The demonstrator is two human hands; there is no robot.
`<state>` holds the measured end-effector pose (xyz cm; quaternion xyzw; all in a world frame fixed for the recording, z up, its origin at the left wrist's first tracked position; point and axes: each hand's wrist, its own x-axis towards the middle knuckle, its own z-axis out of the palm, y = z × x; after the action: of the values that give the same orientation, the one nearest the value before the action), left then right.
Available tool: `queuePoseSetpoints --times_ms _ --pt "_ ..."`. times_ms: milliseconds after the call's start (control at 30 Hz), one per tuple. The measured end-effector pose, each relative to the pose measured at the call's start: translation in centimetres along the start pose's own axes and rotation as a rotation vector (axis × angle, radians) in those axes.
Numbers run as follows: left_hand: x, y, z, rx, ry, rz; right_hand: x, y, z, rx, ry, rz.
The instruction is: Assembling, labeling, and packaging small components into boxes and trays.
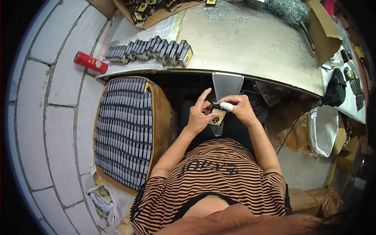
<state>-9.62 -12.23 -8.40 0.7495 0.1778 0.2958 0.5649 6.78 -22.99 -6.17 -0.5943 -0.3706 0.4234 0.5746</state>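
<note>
1. Right up close, it's the striped top filling the bottom of the view, bare forearms reaching forward from it.
2. Out in front, the left hand: thumb laid along the small box, index raised clear, the other fingers curled in behind, and that's a grasp!
3. And there's the small box itself, yellow, white and black, over the dark gap in front of the person, between the two hands.
4. In from the other side comes the right hand, fingers bunched at the box's upper end, a white wrapping round one digit; whether they pinch anything, I cannot tell.
5. Over to the left, a big carton stands packed with rows of dark-and-grey boxes, tight as a crowd.
6. Just beyond the hands, a grey tapered panel slopes down from the edge of the worktop.
7. Up on that surface, a line of little boxes leans along the left, a red flask lying near its end.
8. At the far side, a heap of thin metal pieces spreads beside a cardboard flap; another carton holds more boxes.
</note>
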Motion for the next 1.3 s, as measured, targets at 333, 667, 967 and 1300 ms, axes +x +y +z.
queuePoseSetpoints --times_ms 333,667,967,1300 --pt "7.9 1.9 1.5 -0.143 0.117 -0.069 4.2 -2.4 -0.7 -0.062 0.228 -0.078" --pt "35.0 2.5 -5.5 1.043 0.15 0.418 21.7 -2.5 -11.0 -0.958 0.342 -0.312" --pt "59.3 -10.8 -1.8 1.078 -0.11 -0.211 35.1 -1.6 -21.0 -1.506 0.224 -0.276" --pt "51.6 -3.7 -2.9 0.82 -0.544 0.101 25.4 -0.8 -19.0 -1.401 0.094 -0.156"
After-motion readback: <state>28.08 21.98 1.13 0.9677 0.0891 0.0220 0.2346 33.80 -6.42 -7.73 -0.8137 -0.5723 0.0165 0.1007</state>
